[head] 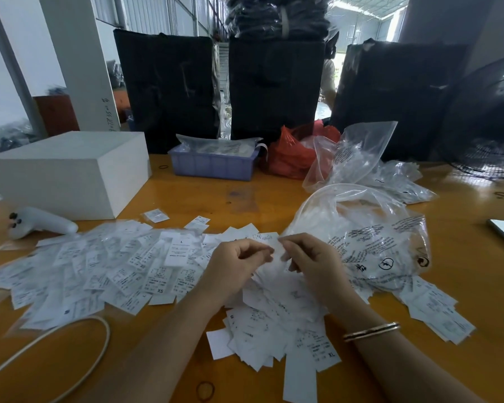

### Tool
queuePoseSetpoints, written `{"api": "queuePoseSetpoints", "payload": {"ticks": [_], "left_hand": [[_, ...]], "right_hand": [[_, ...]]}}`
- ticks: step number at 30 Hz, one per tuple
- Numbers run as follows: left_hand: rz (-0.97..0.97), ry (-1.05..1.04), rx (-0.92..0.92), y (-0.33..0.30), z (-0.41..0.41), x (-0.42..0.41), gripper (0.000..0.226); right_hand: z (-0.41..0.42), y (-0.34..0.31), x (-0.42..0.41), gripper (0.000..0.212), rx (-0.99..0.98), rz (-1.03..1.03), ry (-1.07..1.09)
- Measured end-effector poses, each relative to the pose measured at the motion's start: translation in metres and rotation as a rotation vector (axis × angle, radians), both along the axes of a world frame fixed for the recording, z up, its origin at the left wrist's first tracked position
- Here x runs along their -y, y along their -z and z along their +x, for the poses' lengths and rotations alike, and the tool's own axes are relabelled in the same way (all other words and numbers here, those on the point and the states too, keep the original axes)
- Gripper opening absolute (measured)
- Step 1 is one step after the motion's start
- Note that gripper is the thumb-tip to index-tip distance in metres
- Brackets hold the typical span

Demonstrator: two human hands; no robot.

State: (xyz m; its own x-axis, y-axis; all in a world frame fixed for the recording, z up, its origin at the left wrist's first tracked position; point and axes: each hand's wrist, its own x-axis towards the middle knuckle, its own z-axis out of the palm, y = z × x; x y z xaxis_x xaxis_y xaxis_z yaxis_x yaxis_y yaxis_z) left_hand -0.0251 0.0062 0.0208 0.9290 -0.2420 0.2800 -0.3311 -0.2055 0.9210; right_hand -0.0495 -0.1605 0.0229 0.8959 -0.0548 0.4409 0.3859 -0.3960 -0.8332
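A head-worn camera looked down at 2 bare hands working over an orange table (245, 196) strewn with small white printed garment labels. The left hand (233, 266) and right hand (312, 260) met just above the table's middle. Each had its fingers curled in and its thumb and fingertips pinching opposite edges of 1 label (269, 242), which was held raised between them over the heap of loose labels (274, 315).

The label looked paper-thin, very light and limp, so it would likely bend or flutter unless taken by its edges or corners with the fingertips. Neighbouring labels could easily cling or lift along with it, and a firm pull might crease it.

A wider spread of labels (99, 266) lay to the left, some marked XS, L and XL. A crumpled clear plastic bag (370, 242) with black print sat just beside the right hand. A thin bangle (371, 331) circled the right wrist.

Further off stood a white box (70, 173), a purple tray (213, 165), a red bag (291, 155) and tall black bags (169, 91). A white handheld controller (38, 223) and a pale cable (70, 359) lay at the left.
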Motion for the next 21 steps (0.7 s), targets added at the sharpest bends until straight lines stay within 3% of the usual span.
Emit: {"api": "queuePoseSetpoints", "payload": {"ticks": [5,7,10,13,15,18,21], "left_hand": [[-0.084,-0.074,-0.008,-0.002,0.003,-0.004,0.010],[-0.079,-0.013,-0.023,-0.002,0.002,-0.004,0.021],[0.056,0.006,0.019,0.002,0.001,0.001,0.003],[-0.004,-0.101,0.018,0.005,0.005,-0.001,0.009],[-0.066,-0.173,0.006,0.003,0.008,-0.005,0.006],[-0.161,-0.237,-0.029,0.002,0.010,-0.008,0.004],[-0.181,-0.266,-0.035,0.003,0.009,-0.007,0.004]], "right_hand": [[0.000,0.002,0.001,0.025,-0.003,0.035,0.005],[-0.001,0.002,-0.003,0.024,0.003,0.037,-0.013],[-0.003,0.001,-0.008,0.023,0.004,0.045,-0.049],[-0.001,-0.005,0.002,0.018,-0.001,0.000,0.018],[0.001,-0.011,0.017,0.018,-0.027,-0.205,0.086],[0.001,-0.017,0.036,0.025,-0.199,-0.821,0.048],[-0.001,-0.021,0.036,0.024,-0.350,-0.971,-0.019]]}}
